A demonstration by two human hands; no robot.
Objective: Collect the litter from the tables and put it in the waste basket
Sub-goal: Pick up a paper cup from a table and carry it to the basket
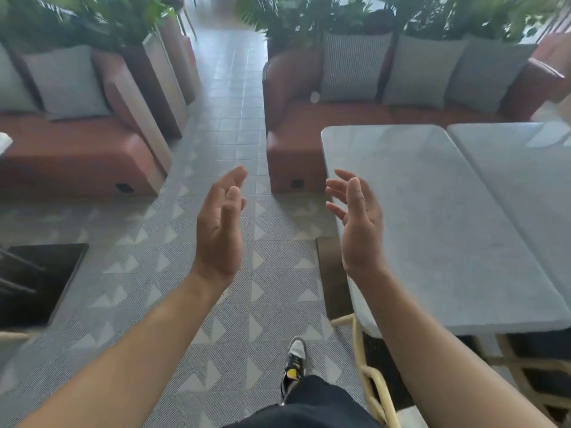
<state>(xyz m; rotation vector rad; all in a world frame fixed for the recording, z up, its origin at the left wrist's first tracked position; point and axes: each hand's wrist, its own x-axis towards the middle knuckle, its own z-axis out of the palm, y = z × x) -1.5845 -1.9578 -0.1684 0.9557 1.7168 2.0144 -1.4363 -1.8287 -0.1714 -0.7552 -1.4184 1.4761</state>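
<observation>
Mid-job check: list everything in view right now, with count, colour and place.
Tables: two, grey, side by side, right.
Sofas: two, reddish-brown, far left and centre-right.
Cushions: at least four, grey, against sofa backs.
Small round thing: one, whitish, on right sofa; too blurred to identify.
White scrap: one, left edge, cut off.
Plants: several, green, behind sofas.
Chair frame: one, cream, beside near table.
Shoe: one, grey and black, on tiled floor.
Hands: left hand and right hand, both open, empty.
</observation>
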